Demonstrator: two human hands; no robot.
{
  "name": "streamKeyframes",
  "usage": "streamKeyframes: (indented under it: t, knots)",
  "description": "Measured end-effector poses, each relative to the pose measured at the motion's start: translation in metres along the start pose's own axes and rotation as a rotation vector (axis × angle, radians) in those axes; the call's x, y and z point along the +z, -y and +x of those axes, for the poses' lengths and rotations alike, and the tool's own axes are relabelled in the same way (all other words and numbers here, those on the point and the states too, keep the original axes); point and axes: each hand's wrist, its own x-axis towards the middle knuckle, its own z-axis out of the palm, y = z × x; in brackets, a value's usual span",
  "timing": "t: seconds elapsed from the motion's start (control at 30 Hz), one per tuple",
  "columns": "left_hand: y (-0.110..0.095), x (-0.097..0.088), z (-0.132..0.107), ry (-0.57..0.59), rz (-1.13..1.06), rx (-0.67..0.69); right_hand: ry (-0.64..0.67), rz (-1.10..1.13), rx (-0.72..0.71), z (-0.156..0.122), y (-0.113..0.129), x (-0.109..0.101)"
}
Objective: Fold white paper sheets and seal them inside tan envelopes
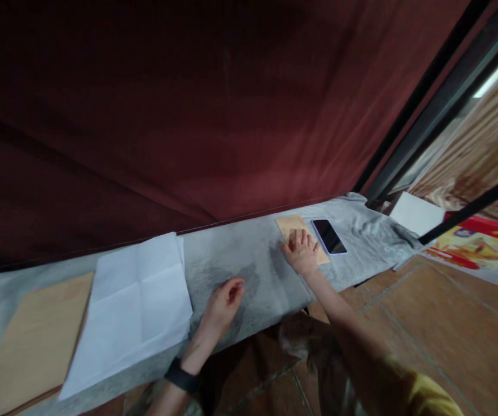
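**Tan paper piece point(291, 224) under a flat palm, phone point(329, 237) at close quarters**

Only part of the tan paper is left uncovered by the right hand point(301, 252), set palm down with fingers spread; nothing is gripped there. Well apart, the left hand point(223, 305) is held loosely curled above the counter point(227, 248), and nothing is seen in it.

Now the danger spot: the phone is laid screen up just beside the tan paper. Should the right hand be swept outward, the phone could be knocked, even pushed towards the near edge. Trouble beneath, too: grey cloth is spread over the counter and is rumpled at the right end, so if the palm is dragged, cloth and tan paper could be bunched together.

Over on the left, the white sheets point(134, 312) look thin; by a careless pass of the wristband point(182, 377), a corner could be caught and creased.
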Motion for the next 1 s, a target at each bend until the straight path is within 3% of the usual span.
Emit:
streamKeyframes:
  t: [0.1,0.2,0.33,0.43,0.53,0.7,0.9,1.0]
  knots:
    - [0.005,-0.025,0.000,-0.147,0.187,0.065,0.039,0.292,-0.118,-0.007,0.019,0.004]
    - [0.018,-0.068,-0.004,-0.336,0.338,0.029,0.257,0.654,-0.151,-0.032,0.046,0.015]
    - [0.043,-0.132,-0.022,-0.546,0.515,-0.228,0.602,1.017,-0.042,-0.084,0.087,0.031]
    - [0.055,-0.160,-0.040,-0.587,0.699,-0.491,0.774,1.094,0.030,-0.113,0.121,0.037]
    - [0.058,-0.165,-0.053,-0.510,0.819,-0.619,0.823,1.010,-0.029,-0.128,0.155,0.037]
    - [0.055,-0.156,-0.058,-0.283,0.841,-0.626,0.789,0.765,-0.186,-0.142,0.193,0.034]
    - [0.056,-0.153,-0.061,-0.252,0.896,-0.575,0.761,0.628,-0.319,-0.151,0.204,0.023]
    - [0.056,-0.151,-0.061,-0.240,0.910,-0.581,0.676,0.553,-0.415,-0.161,0.204,0.014]
